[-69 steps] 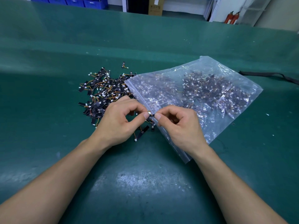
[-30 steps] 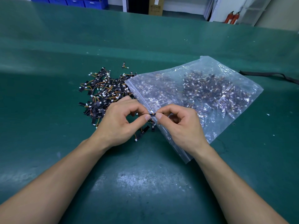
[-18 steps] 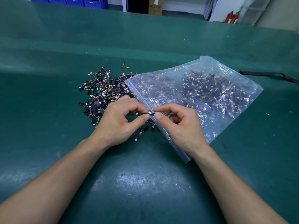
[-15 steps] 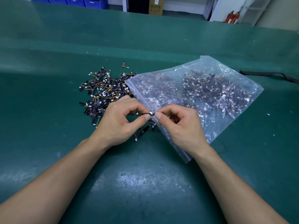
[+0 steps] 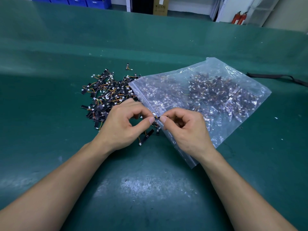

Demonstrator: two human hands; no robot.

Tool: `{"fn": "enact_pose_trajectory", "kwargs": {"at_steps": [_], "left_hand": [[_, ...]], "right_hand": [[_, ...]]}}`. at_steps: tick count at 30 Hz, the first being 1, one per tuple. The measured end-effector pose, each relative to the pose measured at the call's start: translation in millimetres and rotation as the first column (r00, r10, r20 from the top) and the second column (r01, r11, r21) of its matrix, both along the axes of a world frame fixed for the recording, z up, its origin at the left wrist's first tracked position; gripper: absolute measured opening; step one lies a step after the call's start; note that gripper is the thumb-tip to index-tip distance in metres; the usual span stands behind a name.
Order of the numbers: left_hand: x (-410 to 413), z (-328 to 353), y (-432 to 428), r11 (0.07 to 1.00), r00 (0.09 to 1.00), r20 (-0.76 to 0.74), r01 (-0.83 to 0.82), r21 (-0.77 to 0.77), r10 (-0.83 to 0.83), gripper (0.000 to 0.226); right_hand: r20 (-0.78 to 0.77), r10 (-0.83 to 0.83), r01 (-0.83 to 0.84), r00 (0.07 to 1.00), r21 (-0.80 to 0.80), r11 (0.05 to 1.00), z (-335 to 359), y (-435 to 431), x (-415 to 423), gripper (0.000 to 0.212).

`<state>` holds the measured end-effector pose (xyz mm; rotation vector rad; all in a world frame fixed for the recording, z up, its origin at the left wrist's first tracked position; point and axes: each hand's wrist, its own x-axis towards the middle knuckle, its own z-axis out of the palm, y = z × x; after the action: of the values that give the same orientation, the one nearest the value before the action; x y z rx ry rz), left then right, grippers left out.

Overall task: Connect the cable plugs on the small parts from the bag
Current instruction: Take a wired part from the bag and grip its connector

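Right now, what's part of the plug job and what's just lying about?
In the job:
small part pinched between left hand and right hand
loose pile of parts
clear bag

Lying about:
black strap
blue bins
cardboard box
fire extinguishers

No text can be read anywhere. The brown cardboard box (image 5: 160,5) at the far edge carries dark printed marks, but they are too small and blurred to make out.

Blue bins (image 5: 75,0), red extinguishers (image 5: 238,18), black strap (image 5: 275,76)
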<state>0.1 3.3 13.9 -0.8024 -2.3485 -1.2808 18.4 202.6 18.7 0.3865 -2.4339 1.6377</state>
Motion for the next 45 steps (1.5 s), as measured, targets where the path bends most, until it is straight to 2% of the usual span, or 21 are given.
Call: {"fn": "enact_pose_trajectory", "kwargs": {"at_steps": [9,16,23,32,36,45], "left_hand": [[-0.8,-1.4,0.4,1.0,1.0,0.007,-0.014,-0.021,0.014,0.011],[0.0,-0.4,-1.2,1.0,0.999,0.038,0.014,0.014,-0.015,0.005],[-1.2,-1.1,-0.2,1.0,1.0,0.012,-0.001,-0.007,0.001,0.013],[-0.2,0.4,-0.2,1.0,1.0,0.03,0.01,0.005,-0.011,0.012],[0.0,1.6,0.9,1.0,1.0,0.016,-0.006,-0.001,0.006,0.017],[0.7,1.0,0.0,1.0,0.998,0.055,-0.002,-0.001,0.002,0.006]], "right_hand": [[0.015,0.024,-0.023,1.0,-0.02,1.0,-0.9,1.5,-0.2,0.007],[-0.008,0.013,-0.013,1.0,0.001,1.0,0.2,1.5,-1.5,0.014],[0.014,0.013,-0.012,1.0,-0.057,0.998,-0.1,0.9,0.0,0.006],[-0.023,-0.004,0.003,1.0,-0.026,1.0,-0.8,1.4,-1.6,0.011],[0.003,0.002,-0.001,1.0,-0.063,0.998,-1.7,2.2,-1.4,0.001],[-0.01,0.035,-0.035,0.999,-0.003,0.999,-2.5,3.6,-2.1,0.008]]}}
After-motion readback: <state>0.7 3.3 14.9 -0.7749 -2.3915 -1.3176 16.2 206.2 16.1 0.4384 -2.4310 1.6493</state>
